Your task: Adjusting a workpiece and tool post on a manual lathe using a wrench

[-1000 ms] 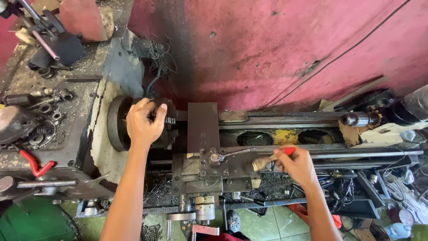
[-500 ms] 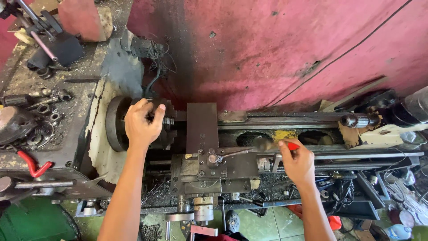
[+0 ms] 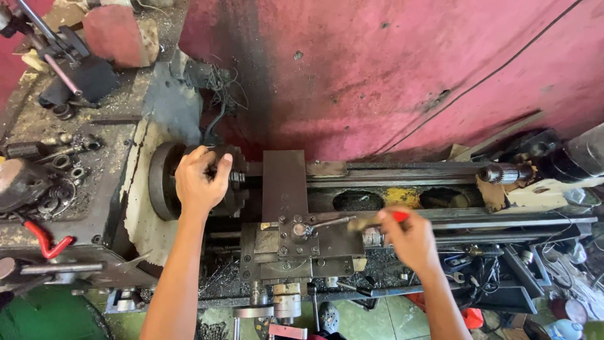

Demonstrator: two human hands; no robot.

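A grimy metal lathe runs across the view under a red wall. My left hand is closed over the round dark chuck at the lathe's left end. My right hand grips a small brush with a red handle, its pale bristles blurred just right of the tool post on the carriage. The tailstock sits at the far right of the bed.
The headstock top at left carries loose rings, nuts and a red-handled tool. Metal chips lie around the carriage. Cables and clutter fill the floor at lower right. A green object sits at lower left.
My right hand with the brush has shifted slightly left and back over the carriage area. My left hand stays on the chuck.
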